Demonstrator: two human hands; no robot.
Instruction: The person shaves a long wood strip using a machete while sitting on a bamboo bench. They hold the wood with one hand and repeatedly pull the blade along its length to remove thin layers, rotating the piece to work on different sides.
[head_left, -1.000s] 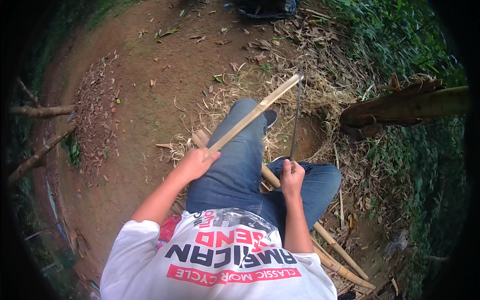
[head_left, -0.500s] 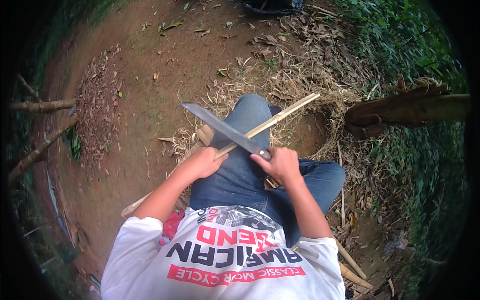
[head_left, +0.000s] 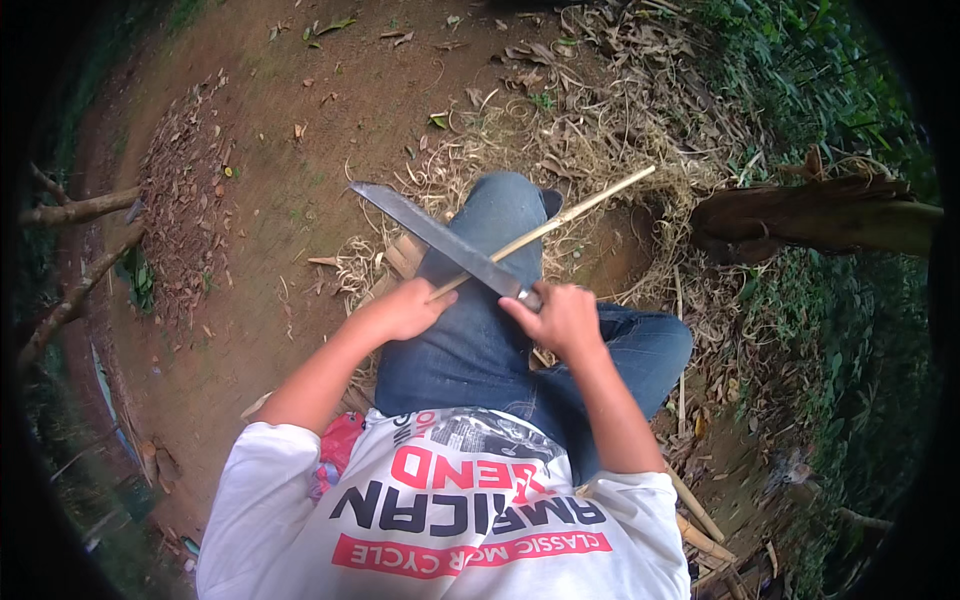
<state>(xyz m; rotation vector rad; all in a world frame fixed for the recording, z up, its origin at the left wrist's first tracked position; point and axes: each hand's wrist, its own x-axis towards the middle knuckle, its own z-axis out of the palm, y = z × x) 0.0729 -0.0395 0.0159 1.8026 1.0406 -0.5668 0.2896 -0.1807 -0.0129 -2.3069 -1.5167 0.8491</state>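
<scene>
My left hand [head_left: 408, 310] is closed round the near end of a thin, pale bamboo strip [head_left: 590, 207]. The strip slants away to the right over my raised knee, its far end above the littered ground. A machete [head_left: 432, 234] with a long, dark grey blade is gripped by its short handle in my right hand [head_left: 562, 318], thumb near the base of the blade. The blade lies across the strip just beyond my left hand, tip pointing up and left. My jeans [head_left: 465, 340] are underneath both.
Curly pale shavings [head_left: 500, 135] and dry leaves cover the soil around my knee. A thick brown trunk [head_left: 820, 215] lies at the right, beside green plants. Cut bamboo pieces [head_left: 705, 540] are at my lower right. Branches [head_left: 85, 210] stick in from the left; a red item [head_left: 342, 440] is beside my waist.
The bamboo strip has rolled in my left hand, so a narrower side faces up. Its far end has swung slightly outward. The machete has shifted a little to the left along with my right hand.
</scene>
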